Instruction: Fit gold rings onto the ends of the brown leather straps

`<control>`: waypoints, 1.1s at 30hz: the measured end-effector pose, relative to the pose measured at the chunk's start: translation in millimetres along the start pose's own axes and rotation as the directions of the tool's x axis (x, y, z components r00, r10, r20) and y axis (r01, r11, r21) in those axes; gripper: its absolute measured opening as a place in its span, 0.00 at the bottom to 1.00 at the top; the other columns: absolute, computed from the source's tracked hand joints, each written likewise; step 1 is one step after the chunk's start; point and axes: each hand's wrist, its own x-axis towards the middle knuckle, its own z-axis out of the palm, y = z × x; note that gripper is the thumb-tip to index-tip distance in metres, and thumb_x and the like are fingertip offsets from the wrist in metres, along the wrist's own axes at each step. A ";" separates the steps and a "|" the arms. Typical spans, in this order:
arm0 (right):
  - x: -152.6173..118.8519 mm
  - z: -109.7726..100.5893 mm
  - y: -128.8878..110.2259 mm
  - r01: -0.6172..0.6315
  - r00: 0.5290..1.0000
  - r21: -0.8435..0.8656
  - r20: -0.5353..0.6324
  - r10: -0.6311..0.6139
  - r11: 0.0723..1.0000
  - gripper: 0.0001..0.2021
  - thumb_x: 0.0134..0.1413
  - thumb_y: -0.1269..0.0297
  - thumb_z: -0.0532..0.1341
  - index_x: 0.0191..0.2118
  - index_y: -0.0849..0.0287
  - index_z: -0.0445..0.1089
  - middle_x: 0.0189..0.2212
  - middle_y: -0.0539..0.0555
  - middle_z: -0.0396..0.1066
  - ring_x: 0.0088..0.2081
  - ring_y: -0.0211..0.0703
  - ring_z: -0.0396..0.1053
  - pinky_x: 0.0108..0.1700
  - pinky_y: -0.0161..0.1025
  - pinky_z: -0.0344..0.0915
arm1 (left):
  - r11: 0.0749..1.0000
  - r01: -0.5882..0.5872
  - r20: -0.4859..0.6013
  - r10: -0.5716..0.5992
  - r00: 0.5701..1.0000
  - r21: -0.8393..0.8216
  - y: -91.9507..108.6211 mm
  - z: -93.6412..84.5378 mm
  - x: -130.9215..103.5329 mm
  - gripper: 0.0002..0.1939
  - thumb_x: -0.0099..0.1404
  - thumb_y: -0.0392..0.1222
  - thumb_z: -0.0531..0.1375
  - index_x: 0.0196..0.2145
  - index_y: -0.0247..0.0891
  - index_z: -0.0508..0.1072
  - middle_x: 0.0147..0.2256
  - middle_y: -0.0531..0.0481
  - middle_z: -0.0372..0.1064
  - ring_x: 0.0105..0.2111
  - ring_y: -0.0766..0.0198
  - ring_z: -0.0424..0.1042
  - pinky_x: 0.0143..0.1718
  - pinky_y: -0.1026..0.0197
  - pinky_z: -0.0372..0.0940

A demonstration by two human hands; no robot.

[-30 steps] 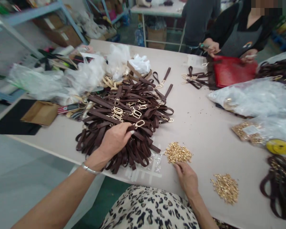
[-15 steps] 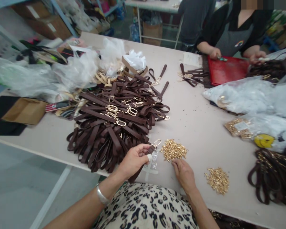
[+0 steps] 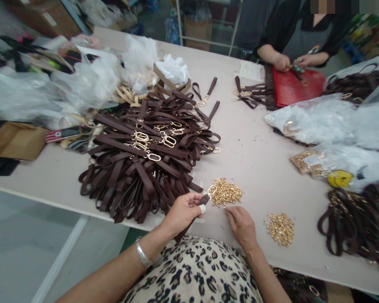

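My left hand point(image 3: 185, 212), with white tape on the thumb, is closed on a dark brown strap point(image 3: 204, 199) whose end carries a gold clasp. The clasp reaches the left edge of a pile of small gold pieces point(image 3: 228, 192). Just below that pile, my right hand point(image 3: 240, 225) has its thumb and forefinger pinched at the tips; a tiny light piece seems to show there, too small to name. Behind my left hand lies a large heap of brown straps point(image 3: 139, 168) with gold clasps. To the right of my right hand is a second pile of gold pieces point(image 3: 280, 229).
Clear plastic bags point(image 3: 94, 84) cover the back left. More bags point(image 3: 337, 122) and a bundle of brown straps point(image 3: 353, 227) lie at the right. Across the table, a person's hands point(image 3: 282, 63) work with a tool over a red sheet point(image 3: 298, 88).
My view has shifted a little. The strap's clasp has come closer to the gold pile, and my right hand's fingertips have moved slightly away from it. The other person's hands have come together.
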 end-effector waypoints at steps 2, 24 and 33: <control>1.3 2.5 -6.0 0.070 0.997 -0.093 0.023 -0.068 0.993 0.11 0.62 0.67 0.55 0.47 0.54 0.70 0.41 0.55 0.72 0.41 0.46 0.66 0.44 0.43 0.62 | 1.000 -0.003 -0.005 0.003 1.000 0.005 -0.8 2.4 -0.1 0.14 0.51 0.35 0.65 0.37 0.32 0.72 0.30 0.51 0.70 0.27 0.69 0.67 0.29 0.66 0.63; -22.0 18.5 -6.7 0.036 0.998 -0.243 -0.039 -0.047 0.969 0.21 0.62 0.70 0.54 0.59 0.53 0.61 0.54 0.56 0.68 0.56 0.52 0.60 0.56 0.51 0.54 | 0.999 0.031 0.012 -0.031 0.999 -0.019 2.5 10.4 -4.8 0.13 0.54 0.34 0.61 0.39 0.35 0.70 0.34 0.48 0.75 0.30 0.66 0.73 0.28 0.67 0.63; -19.5 19.8 4.6 -0.052 0.969 0.184 -0.230 0.095 0.982 0.13 0.61 0.68 0.55 0.49 0.56 0.72 0.44 0.57 0.75 0.48 0.46 0.69 0.53 0.49 0.64 | 0.999 0.039 0.046 -0.039 0.998 0.010 -2.8 9.1 -2.4 0.13 0.54 0.34 0.61 0.40 0.35 0.70 0.35 0.48 0.74 0.30 0.67 0.73 0.29 0.67 0.63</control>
